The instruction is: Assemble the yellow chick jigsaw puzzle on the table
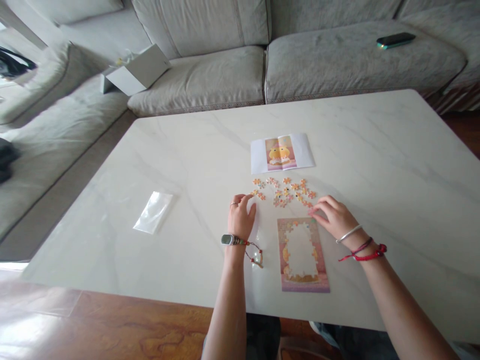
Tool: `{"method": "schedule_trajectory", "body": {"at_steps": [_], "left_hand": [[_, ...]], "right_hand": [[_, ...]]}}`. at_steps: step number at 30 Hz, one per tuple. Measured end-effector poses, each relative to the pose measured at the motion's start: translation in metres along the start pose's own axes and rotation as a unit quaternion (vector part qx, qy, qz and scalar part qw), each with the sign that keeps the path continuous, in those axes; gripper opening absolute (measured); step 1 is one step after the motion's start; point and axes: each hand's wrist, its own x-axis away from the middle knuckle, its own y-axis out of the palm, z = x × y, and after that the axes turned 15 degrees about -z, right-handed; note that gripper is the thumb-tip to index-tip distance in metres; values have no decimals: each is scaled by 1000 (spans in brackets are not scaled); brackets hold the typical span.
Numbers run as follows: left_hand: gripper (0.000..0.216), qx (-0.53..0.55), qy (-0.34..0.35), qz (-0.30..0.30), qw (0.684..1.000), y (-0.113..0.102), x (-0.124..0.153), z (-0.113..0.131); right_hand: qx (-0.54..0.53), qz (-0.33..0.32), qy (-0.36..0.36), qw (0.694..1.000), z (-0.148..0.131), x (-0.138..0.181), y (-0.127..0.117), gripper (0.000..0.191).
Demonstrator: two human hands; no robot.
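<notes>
Several loose jigsaw pieces (pixel 286 192), orange, yellow and pink, lie scattered on the table. At their left edge is my left hand (pixel 240 218), its index finger stretched to the nearest pieces and the thumb held apart. My right hand (pixel 333 218) is at their lower right, thumb and fingertips close together; whether a piece is between them is too small to see. Just below lies a jigsaw puzzle (pixel 285 286) with its border filled in around a pale middle. Beyond the pieces, a creased paper sheet (pixel 258 156) shows a picture with a yellow figure.
The white marbled table (pixel 202 165) has a clear plastic bag (pixel 153 212) on its left side. Behind stands a grey sofa (pixel 210 75) with a white box (pixel 138 70) and a dark phone-like object (pixel 396 40) on it.
</notes>
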Motion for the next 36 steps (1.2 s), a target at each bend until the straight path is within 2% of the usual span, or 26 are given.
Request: {"method": "schedule_trajectory", "body": {"at_steps": [3, 6, 16, 25, 31, 36], "left_hand": [[25, 2, 5, -3, 1000, 2, -1, 0], [25, 4, 13, -6, 1000, 4, -3, 0], [24, 1, 10, -7, 1000, 5, -8, -5], [23, 16, -6, 10, 1000, 4, -9, -8], [23, 23, -5, 7, 1000, 8, -11, -3], [23, 23, -4, 19, 1000, 4, -10, -2]], "right_hand": [[11, 29, 41, 999, 17, 3, -1, 12], [-7, 38, 45, 998, 25, 4, 1, 12], [-45, 79, 46, 995, 22, -2, -6, 14], [-33, 33, 1, 999, -11, -63, -8, 14], [9, -23, -11, 1000, -12, -106, -3, 12], [35, -37, -15, 999, -18, -135, 6, 13]]}}
